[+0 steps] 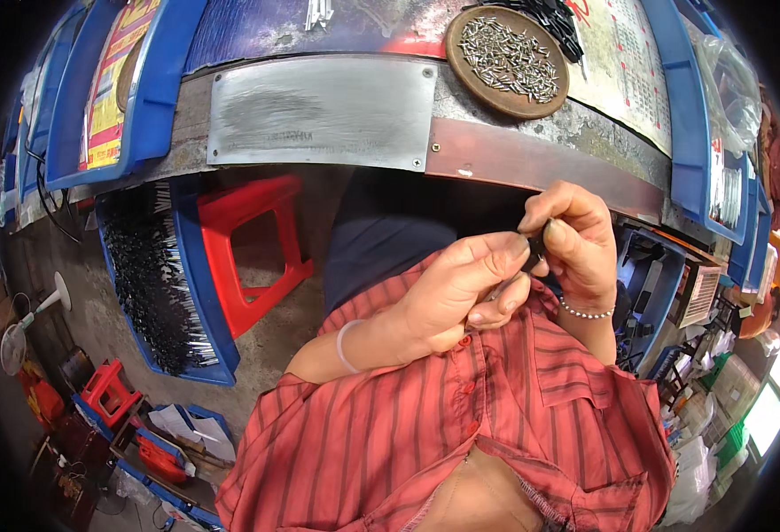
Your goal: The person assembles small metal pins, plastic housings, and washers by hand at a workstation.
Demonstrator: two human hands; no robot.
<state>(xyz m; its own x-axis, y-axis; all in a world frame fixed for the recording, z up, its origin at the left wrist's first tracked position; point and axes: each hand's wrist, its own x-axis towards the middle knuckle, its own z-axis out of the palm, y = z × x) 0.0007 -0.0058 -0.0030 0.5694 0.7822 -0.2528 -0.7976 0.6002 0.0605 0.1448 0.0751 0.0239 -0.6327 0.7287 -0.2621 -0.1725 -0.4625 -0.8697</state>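
My left hand [471, 288] and my right hand [578, 241] meet in front of my chest, just off the bench edge. Between their fingertips is a small black part [534, 254], mostly covered by the fingers, so its kind cannot be made out. The left thumb and fingers pinch it from one side. From the other side the right thumb and forefinger close on it. On the bench beyond the hands, a round brown dish [532, 112] holds many small silver metal pins [507, 58]. A pile of slim black parts [557, 25] lies beside the dish.
A bare metal plate [319, 115] is screwed to the bench edge. Blue bins [155, 106] stand at both bench ends. Lower left, a blue tray [215, 332] of black-and-silver parts sits next to a red stool [253, 208]. Silver pieces [318, 13] lie at the far edge.
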